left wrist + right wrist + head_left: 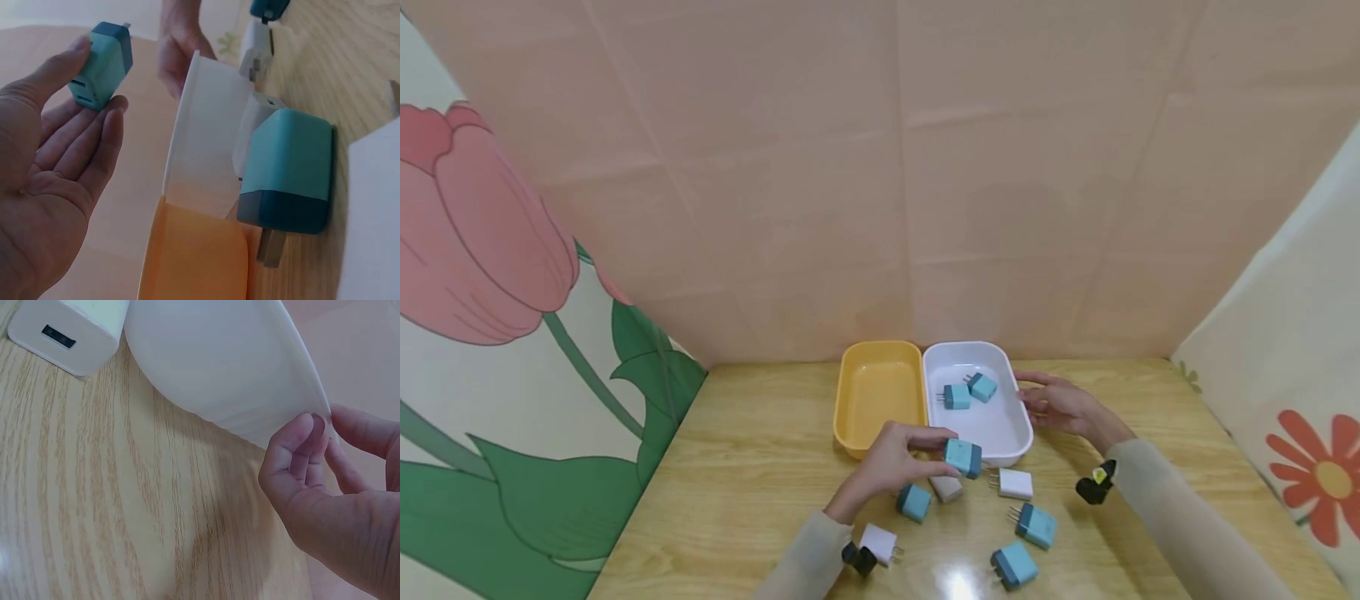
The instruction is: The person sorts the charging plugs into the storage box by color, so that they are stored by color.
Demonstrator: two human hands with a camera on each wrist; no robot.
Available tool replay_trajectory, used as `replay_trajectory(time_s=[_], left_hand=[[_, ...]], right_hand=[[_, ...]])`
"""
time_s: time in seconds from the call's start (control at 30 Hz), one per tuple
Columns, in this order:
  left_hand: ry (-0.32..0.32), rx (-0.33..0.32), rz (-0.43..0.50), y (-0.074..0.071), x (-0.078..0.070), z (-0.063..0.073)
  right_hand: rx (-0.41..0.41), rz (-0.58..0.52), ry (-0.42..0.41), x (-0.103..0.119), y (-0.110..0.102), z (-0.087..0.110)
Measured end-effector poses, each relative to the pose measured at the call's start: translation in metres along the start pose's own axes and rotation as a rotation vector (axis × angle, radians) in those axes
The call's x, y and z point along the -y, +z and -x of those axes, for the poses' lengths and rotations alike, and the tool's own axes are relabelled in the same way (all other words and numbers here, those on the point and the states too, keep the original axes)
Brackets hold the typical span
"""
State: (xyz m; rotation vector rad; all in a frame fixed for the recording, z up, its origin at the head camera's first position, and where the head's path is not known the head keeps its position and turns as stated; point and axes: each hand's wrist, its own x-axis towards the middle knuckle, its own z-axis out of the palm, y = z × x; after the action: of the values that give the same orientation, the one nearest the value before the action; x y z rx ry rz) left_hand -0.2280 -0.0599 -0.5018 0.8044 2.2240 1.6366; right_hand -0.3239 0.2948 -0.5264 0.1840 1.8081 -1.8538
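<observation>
My left hand pinches a teal and dark-blue charger plug between thumb and fingers, over the near edge of the white tray. In the left wrist view, this charger plug has its ports toward the palm and its prongs pointing away. My right hand holds the right side of the white tray; in the right wrist view its fingertips lie against the outer wall and at the rim. Two teal charger plugs lie inside that tray.
A yellow tray stands directly left of the white one. In front lie teal charger plugs and white ones on the wooden table. A cloth backdrop rises behind the trays.
</observation>
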Motion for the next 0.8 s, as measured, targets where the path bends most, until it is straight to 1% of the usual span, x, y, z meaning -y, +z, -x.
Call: replay_trajectory(time_s=[0.27,0.43,0.57,0.8], left_hand=[[-0.060,-0.052,-0.024,-0.002,0.000,-0.012],[-0.095,-0.071,-0.012,-0.003,0.000,-0.019],[-0.095,-0.079,-0.016,-0.004,-0.002,-0.025],[-0.043,-0.082,-0.028,-0.011,-0.004,-0.035]], right_hand=[[0.010,-0.022,0.012,0.001,-0.001,-0.001],[0.013,-0.027,0.013,0.000,-0.002,-0.001],[0.012,-0.037,0.022,0.001,-0.002,-0.001],[0.004,-0.038,0.028,0.001,-0.002,-0.002]])
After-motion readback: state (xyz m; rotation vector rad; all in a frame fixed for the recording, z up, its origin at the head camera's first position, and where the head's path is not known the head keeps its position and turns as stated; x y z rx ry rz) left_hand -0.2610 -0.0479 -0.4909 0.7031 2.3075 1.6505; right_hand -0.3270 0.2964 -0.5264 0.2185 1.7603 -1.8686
